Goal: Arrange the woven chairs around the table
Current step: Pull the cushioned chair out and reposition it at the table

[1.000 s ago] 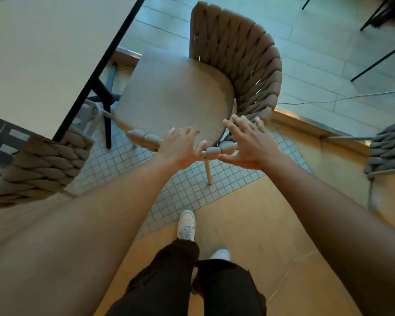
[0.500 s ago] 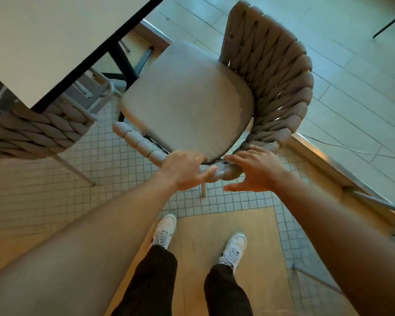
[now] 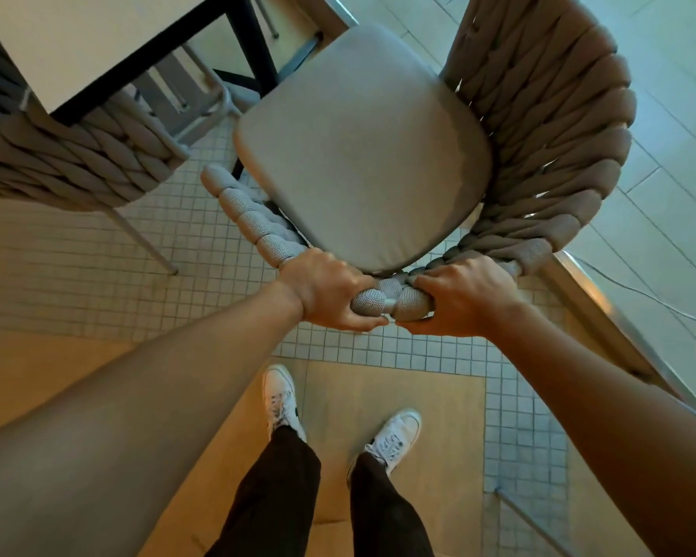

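A woven chair (image 3: 547, 146) with a grey seat cushion (image 3: 362, 150) stands in front of me, its rope-wrapped arm rail curving toward me. My left hand (image 3: 326, 291) is wrapped around that rail on its near left part. My right hand (image 3: 459, 295) grips the same rail just to the right, the two hands almost touching. The pale table (image 3: 77, 38) with a dark edge sits at the upper left, its black leg (image 3: 254, 46) beside the chair's seat. A second woven chair (image 3: 69, 162) is tucked partly under the table at the left.
The floor is small white tiles with tan panels near my white shoes (image 3: 282, 400). A raised metal threshold (image 3: 603, 315) runs diagonally at the right, with a thin cable (image 3: 639, 291) on the grey tiles beyond it.
Both hands went from hovering open over the chair's arm rail to closing around it. The view has moved closer and more directly above the chair.
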`<state>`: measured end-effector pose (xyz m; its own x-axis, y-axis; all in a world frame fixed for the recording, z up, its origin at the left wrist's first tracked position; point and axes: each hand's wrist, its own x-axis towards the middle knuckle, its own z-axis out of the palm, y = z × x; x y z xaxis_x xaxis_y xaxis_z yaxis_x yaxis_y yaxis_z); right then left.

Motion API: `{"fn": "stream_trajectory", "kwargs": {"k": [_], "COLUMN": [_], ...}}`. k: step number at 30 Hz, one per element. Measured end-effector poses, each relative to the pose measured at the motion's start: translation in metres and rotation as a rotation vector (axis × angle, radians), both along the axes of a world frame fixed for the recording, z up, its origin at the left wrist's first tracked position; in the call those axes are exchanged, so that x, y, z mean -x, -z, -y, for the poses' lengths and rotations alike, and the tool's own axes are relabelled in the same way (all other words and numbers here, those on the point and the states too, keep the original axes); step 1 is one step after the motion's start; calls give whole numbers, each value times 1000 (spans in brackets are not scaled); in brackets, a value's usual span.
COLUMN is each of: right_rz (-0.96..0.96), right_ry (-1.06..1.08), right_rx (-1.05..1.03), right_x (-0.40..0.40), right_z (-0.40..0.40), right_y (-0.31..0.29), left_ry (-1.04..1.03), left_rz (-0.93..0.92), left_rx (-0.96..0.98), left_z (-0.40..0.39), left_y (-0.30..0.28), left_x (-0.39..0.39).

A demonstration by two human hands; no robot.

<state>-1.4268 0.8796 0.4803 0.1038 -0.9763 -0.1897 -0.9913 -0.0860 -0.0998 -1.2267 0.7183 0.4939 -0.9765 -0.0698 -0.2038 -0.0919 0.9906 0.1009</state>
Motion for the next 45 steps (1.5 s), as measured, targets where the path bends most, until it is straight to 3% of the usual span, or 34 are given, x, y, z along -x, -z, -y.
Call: {"fn": "stream_trajectory", "kwargs": {"k": [11,17,24,33,38,41,43,45], "right_rz": [-44,23,-19,-42,-86,57,133,155], "right_ry": [-1,-224,-184,-206,-193,-135,-56,229], "right_rx": [31,-78,-171,-127,-42,86,298,514], "right_x": [10,46,111,116,119,122,116,97], "right_z": [31,30,31,39,48,40,26,19], "right_y": [-7,-22,-26,-16,-17,-17,-9,-3], "left_ry": [-18,-82,-379,-254,-265,-299,-452,-765], "left_rz": [-57,-77,-29,-37,-17,-71,-237,-396], "left_rx": [-27,-29,72,16,19,-17,-94,-31], "left_z": [30,4,-39,-23,-10,-13,-23,-36], "left_y": [2,-4,1,0,-1,-3,-4,-2], "left_x": [11,23,64,61,63,61,59,64]}}
